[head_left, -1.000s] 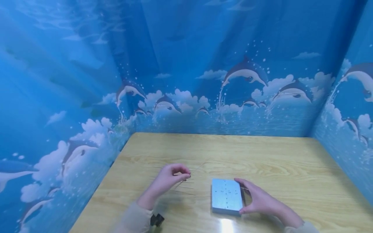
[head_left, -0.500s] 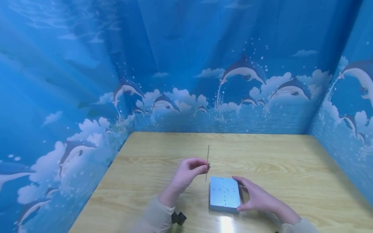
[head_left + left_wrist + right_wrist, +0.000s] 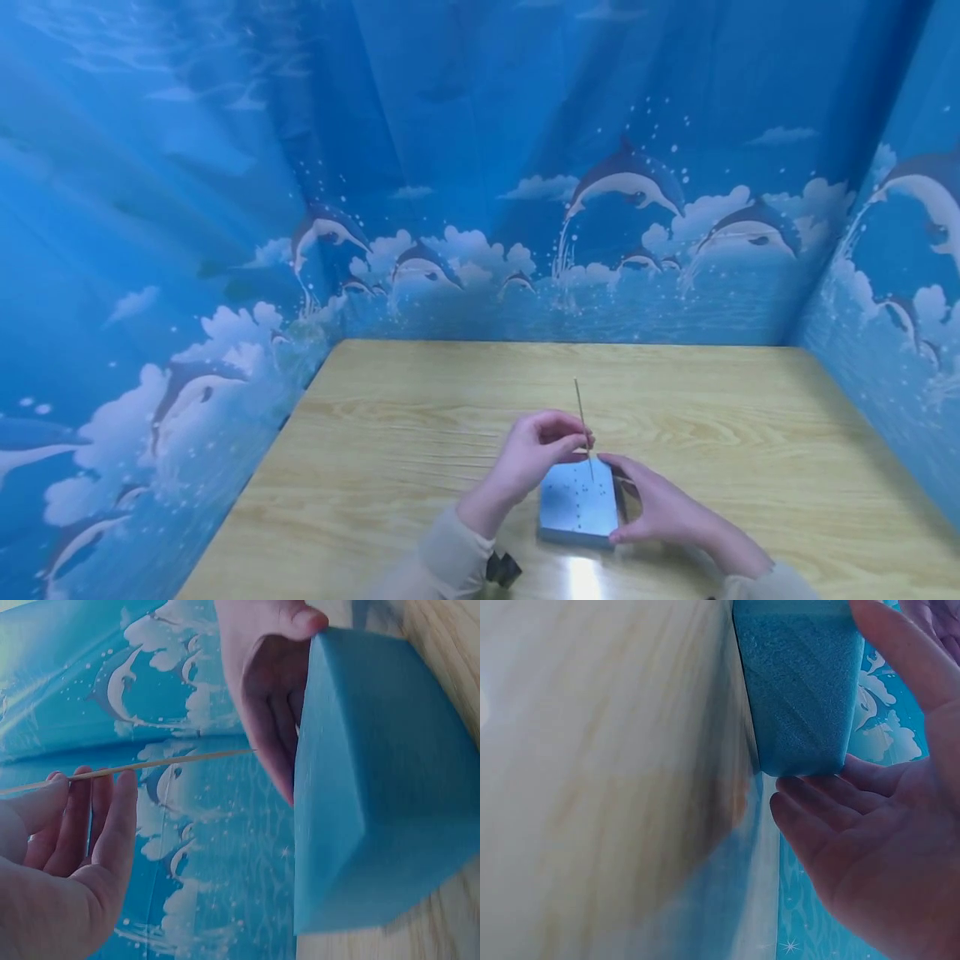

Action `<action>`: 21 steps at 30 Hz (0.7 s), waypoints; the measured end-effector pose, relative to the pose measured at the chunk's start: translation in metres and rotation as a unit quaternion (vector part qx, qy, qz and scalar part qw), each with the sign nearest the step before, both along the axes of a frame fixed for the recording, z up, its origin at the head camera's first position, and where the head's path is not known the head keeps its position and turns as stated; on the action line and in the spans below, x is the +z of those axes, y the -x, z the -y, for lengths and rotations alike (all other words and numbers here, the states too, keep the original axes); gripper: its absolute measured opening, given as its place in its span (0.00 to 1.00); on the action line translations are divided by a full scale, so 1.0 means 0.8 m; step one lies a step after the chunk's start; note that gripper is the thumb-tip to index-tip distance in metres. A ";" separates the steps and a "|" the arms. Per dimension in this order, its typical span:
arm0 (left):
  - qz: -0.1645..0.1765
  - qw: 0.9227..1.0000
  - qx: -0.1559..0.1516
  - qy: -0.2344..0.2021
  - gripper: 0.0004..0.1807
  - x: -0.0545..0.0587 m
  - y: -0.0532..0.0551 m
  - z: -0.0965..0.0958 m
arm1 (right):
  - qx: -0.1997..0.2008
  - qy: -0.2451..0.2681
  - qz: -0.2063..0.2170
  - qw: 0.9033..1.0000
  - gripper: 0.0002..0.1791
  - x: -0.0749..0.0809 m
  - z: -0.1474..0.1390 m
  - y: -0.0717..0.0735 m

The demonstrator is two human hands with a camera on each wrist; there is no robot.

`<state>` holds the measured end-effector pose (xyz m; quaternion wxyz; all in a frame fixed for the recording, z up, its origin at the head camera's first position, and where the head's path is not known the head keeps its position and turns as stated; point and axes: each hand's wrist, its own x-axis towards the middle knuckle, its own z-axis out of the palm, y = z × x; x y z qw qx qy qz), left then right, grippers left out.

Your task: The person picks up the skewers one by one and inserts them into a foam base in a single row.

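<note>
In the head view a light blue foam block (image 3: 562, 497) with several small holes in its top lies on the table. My left hand (image 3: 534, 454) pinches a thin wooden stick (image 3: 581, 407) between thumb and fingertips. The stick stands nearly upright, leaning a little, over the block's far right part. In the left wrist view a small gap shows between the tip of the stick (image 3: 176, 759) and the block (image 3: 409, 780). My right hand (image 3: 666, 510) grips the block by its right side, thumb at the near corner and fingers at the far one.
Several thin sticks (image 3: 438, 458) lie on the wood-grain table (image 3: 712, 400), left of the block and partly behind my left arm. Blue curtains (image 3: 480, 167) printed with dolphins enclose the table at the back and sides.
My left hand has lifted a stick from the left, turned it upright and carried it right until it is over the block. My right hand stays on the block.
</note>
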<state>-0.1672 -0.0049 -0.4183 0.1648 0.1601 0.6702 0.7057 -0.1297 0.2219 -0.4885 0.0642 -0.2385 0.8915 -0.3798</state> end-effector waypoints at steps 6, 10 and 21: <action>0.005 1.000 -0.004 0.005 0.09 -0.008 -0.005 -0.019 | -0.002 -0.002 0.000 1.000 0.63 0.001 0.002 -0.003; 0.007 1.000 -0.004 0.010 0.08 -0.013 -0.007 -0.027 | 0.001 0.003 -0.007 1.000 0.63 0.000 0.001 -0.004; -0.025 0.999 0.000 0.029 0.07 -0.017 -0.007 -0.038 | 0.008 0.021 -0.010 1.000 0.61 0.003 0.000 -0.005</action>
